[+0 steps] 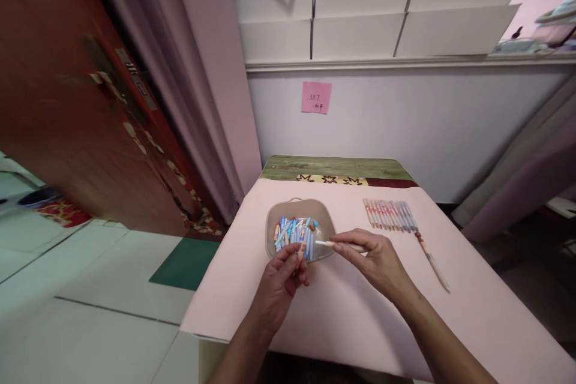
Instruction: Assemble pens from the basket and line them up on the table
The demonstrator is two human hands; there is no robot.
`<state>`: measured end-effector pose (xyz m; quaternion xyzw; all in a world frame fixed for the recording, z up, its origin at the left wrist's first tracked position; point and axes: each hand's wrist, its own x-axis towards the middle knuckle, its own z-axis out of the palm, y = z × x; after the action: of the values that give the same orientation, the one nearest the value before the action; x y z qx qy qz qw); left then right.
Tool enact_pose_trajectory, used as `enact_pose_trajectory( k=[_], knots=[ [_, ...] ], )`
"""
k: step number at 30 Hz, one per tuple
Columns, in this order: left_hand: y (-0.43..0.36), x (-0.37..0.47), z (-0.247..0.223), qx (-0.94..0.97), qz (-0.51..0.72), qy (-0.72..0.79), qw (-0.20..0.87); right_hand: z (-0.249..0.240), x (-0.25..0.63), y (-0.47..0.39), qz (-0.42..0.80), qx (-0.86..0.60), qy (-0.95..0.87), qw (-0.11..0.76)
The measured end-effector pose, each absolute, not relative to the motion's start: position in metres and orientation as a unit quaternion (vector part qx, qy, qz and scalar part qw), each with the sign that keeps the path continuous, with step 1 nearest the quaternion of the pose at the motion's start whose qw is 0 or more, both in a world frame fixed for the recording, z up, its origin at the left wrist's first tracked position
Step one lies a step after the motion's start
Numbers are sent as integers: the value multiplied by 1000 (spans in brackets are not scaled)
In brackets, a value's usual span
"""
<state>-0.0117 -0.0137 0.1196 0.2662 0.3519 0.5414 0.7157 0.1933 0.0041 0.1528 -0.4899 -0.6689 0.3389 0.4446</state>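
Note:
My left hand pinches a short peach pen cap with a printed pattern, at the near rim of a grey-beige plastic bin. Between the thumb and fingers of my right hand is a slim peach pen barrel; its white end points left toward the cap, with a gap between the two. Blue, white and peach pen parts lie jumbled inside the bin. My left fingers hide part of the cap, and my right palm covers the barrel's other end.
Right of the bin, several pens lie side by side in a row. A single peach pen slants below its right end. The pink-topped table meets a white wall bearing a pink note. A brown door stands at left.

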Motion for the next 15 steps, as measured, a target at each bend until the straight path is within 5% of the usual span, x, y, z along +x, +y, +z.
enact_pose_trajectory(
  k=[15],
  knots=[
    [-14,-19,118,312,534,372,692,165,190,0,307,-498,-724,366]
  ],
)
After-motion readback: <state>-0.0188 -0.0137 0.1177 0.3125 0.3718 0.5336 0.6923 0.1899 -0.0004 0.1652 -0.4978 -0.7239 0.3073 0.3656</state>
